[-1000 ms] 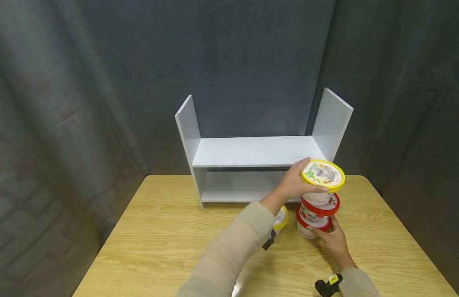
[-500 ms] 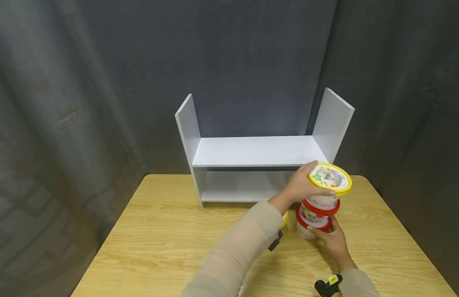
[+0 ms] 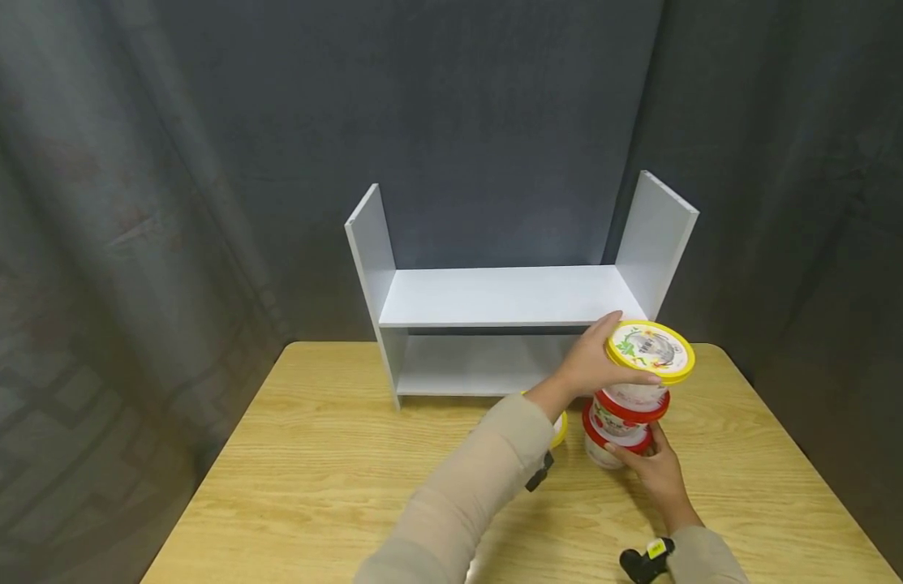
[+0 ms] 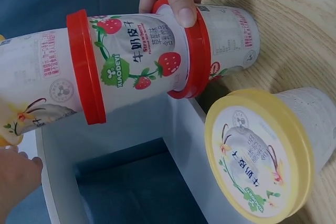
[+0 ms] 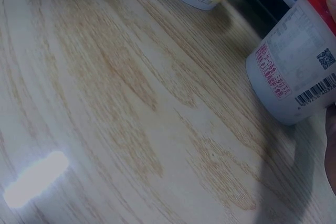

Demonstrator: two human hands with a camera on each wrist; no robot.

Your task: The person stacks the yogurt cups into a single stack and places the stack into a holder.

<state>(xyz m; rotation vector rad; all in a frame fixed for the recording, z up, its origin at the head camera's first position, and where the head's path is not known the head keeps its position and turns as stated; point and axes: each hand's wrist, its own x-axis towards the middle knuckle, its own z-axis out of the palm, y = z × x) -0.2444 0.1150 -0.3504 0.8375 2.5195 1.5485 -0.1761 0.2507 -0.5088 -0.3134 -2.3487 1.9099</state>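
"What does the left hand (image 3: 593, 361) have?"

"The upper yellow-lidded tub (image 3: 650, 350), pinched between thumb and fingers. Its base seems to rest on the red lid of the middle tub (image 4: 136, 56), though the exact contact is hard to see."

"And the right hand (image 3: 655, 474)?"

"Curled round the bottom red-lidded tub (image 4: 233, 40), which stands on the table (image 3: 312, 487) directly under the middle one."

"Anything nearby?"

"Another yellow-lidded tub (image 4: 252, 156), apart from those three, partly behind the left sleeve (image 3: 488, 470). A white shelf unit (image 3: 495, 296) stands behind."

Wood-grain table (image 3: 312, 487) — on it, white shelf (image 3: 495, 296), lower red-lidded tub (image 4: 231, 38), separate yellow-lidded tub (image 4: 262, 156).
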